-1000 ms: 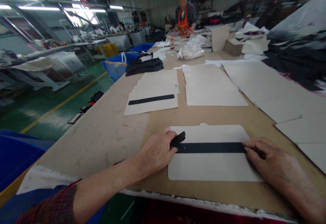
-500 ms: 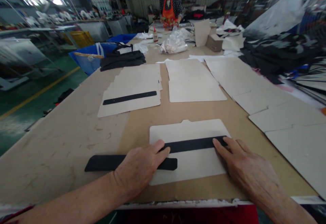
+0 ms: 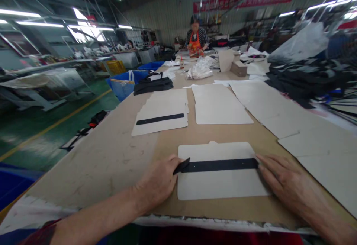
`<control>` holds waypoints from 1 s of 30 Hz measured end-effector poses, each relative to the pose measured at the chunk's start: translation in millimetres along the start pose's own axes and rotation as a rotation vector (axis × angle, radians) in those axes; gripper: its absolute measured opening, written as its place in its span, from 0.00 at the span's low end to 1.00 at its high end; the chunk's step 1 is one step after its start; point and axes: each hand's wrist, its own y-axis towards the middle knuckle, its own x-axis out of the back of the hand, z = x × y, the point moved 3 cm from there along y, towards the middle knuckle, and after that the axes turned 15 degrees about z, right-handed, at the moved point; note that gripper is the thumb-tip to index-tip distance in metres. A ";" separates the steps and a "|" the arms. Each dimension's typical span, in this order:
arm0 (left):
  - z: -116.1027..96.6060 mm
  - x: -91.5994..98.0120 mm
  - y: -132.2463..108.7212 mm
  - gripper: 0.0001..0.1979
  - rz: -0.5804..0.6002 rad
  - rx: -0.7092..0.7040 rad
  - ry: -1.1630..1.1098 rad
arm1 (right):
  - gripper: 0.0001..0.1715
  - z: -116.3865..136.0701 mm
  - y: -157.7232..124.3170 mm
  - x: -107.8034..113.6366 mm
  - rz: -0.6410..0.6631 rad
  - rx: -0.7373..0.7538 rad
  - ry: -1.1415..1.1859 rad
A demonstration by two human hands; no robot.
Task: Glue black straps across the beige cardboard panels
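Note:
In front of me lies a cream board (image 3: 220,189) with a small tab on its far edge. A black strip (image 3: 220,165) runs across it from side to side. My left hand (image 3: 160,178) is at the board's left edge, closed on a loose black strip (image 3: 180,166). Only the tip of that loose strip shows past the fingers, tilted over the left end of the strip on the board. My right hand (image 3: 284,176) rests at the board's right edge, fingers stretched out, the fingertips by the strip's right end.
Further back, a stack of cream boards (image 3: 167,102) has a black strip (image 3: 160,119) on top. Beside it is another board stack (image 3: 223,105); more boards (image 3: 312,137) overlap on the right. Black fabric (image 3: 153,85) and a plastic bag (image 3: 199,70) lie beyond. A person (image 3: 196,38) stands at the far end.
My left hand has lifted the loose black strip from the near left side. My right hand has slid off the strip to the board's right edge. The view has tilted up.

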 end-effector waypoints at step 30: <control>144.2 67.7 -62.1 0.27 -0.346 0.274 -1.395 | 0.37 155.7 201.6 58.2 0.426 -0.057 1.636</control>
